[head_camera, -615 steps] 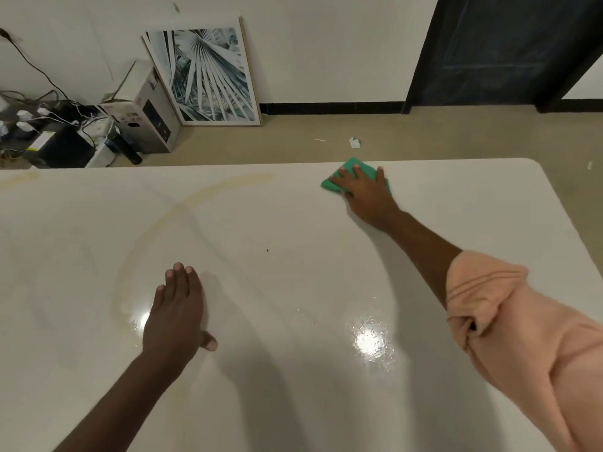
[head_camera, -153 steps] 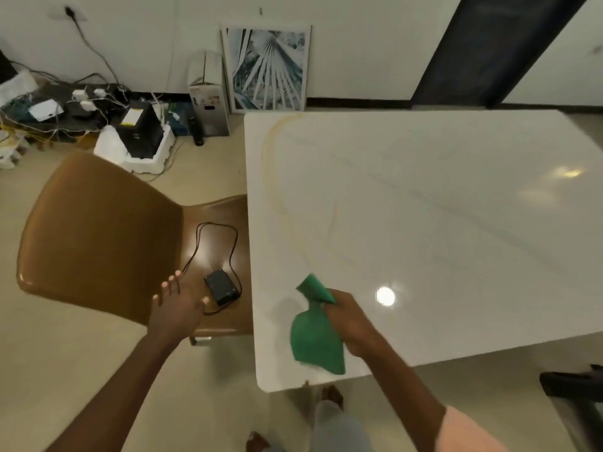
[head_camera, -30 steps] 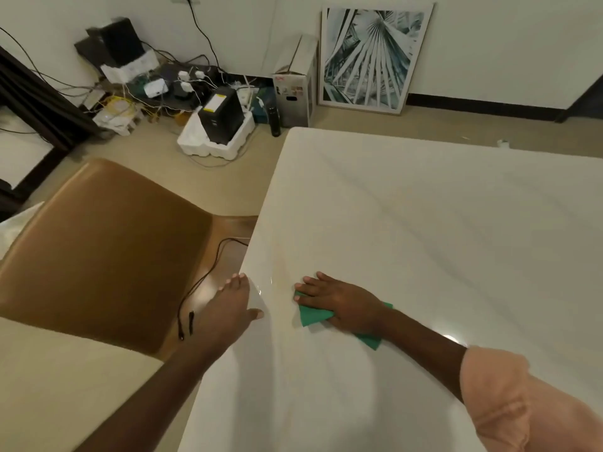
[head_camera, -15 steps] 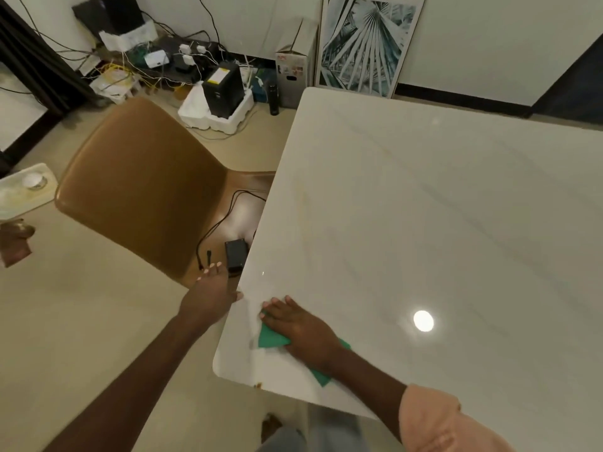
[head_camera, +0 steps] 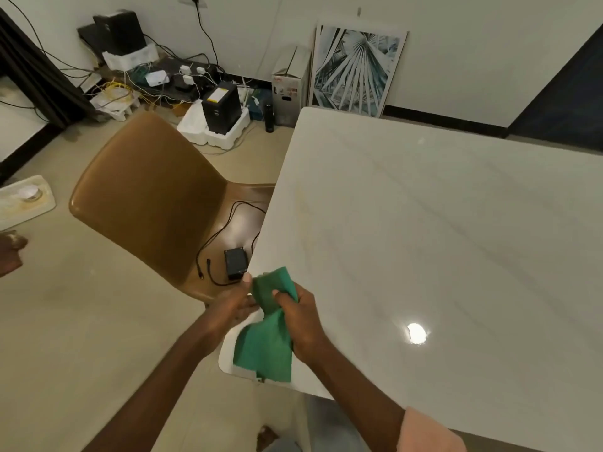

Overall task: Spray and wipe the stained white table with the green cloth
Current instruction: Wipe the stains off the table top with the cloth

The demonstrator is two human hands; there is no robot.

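head view, only camera. green cloth (head_camera: pixel 266 334) is off the surface, bunched and hanging over the near left corner of the white table (head_camera: pixel 440 239). right hand (head_camera: pixel 298 316) is closed around its middle, thumb pressed onto the fabric. left hand (head_camera: pixel 233 305) pinches the upper fold from the left side, fingers curled. the lower flap droops loose past the table edge.

faint yellowish streaks show along the table's left edge, above the hands; likely stain still to be wiped. glare spot to the right of the right hand; cannot tell whether that patch is wet or dry. no spray bottle in frame.

risks, as judgement:
- cloth looks mid-refold. if a soiled face ends up outward, the next pass could smear residue rather than lift it.
- the loose flap is gripped high only; a slack hold could let it slip to the floor.
- brown chair (head_camera: pixel 153 203) sits tucked against the table's left side with a small black adapter (head_camera: pixel 235 263) and its cable (head_camera: pixel 228 223) on the seat, right under the edge. a wipe running off that edge could push liquid onto it.
- the streaks are pale and easy to miss in this light.
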